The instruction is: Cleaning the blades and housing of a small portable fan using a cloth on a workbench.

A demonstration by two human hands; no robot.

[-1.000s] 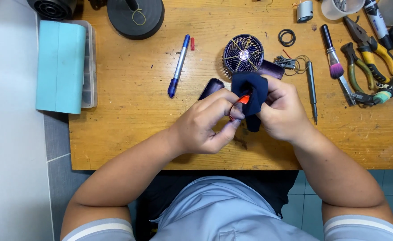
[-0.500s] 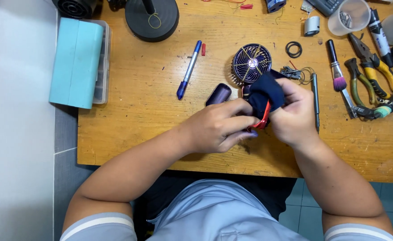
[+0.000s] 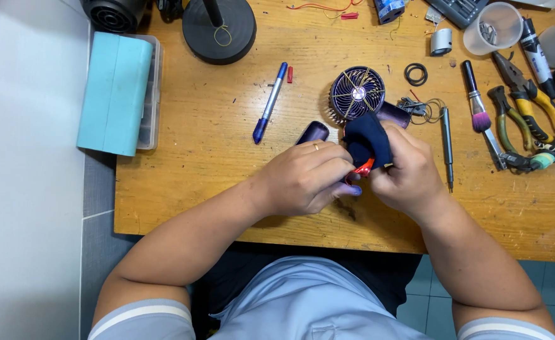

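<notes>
Navy cloth (image 3: pixel 368 140) and red part (image 3: pixel 362 169) between 2 hands

Short sleeves on show here: a light grey-blue shirt (image 3: pixel 302 296), each sleeve cuff (image 3: pixel 140 317) edged with a pale band. Forearms are bare. The left hand (image 3: pixel 302 179) wears a thin gold ring (image 3: pixel 316 147); the right hand (image 3: pixel 406 173) is plain.

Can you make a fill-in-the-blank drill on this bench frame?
1. The right hand presses a dark ____ cloth on a small red part.
2. The left hand wears a ring on one ____.
3. The blue pen lies to the ____ of the round purple fan grille.
Missing: blue; finger; left
</notes>
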